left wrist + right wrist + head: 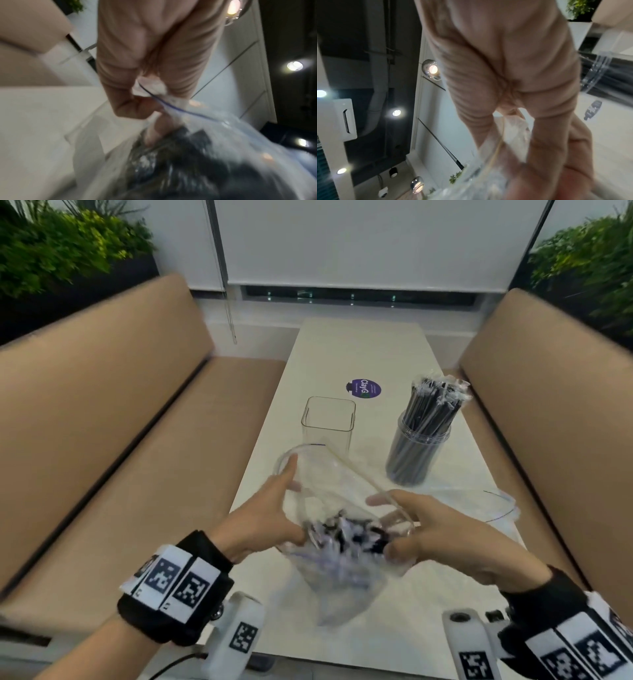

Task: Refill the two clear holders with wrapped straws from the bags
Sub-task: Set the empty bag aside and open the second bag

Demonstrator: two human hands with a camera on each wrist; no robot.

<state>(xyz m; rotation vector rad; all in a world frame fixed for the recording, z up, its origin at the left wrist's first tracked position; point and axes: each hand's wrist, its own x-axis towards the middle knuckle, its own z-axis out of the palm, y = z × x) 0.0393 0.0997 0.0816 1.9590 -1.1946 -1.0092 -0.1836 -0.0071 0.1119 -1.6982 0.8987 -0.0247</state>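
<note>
Over the table's (342,344) near edge, both hands' (263,518) (442,529) grips pinch the bag's (339,546) open mouth.

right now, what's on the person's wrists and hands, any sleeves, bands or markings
Both hands are bare: the left hand and right hand wear no gloves. Each wrist has a black cuff, the left cuff and right cuff, wrapped with white tags printed with black square codes. A white camera mount carrying another code tag sits below each wrist.
</note>
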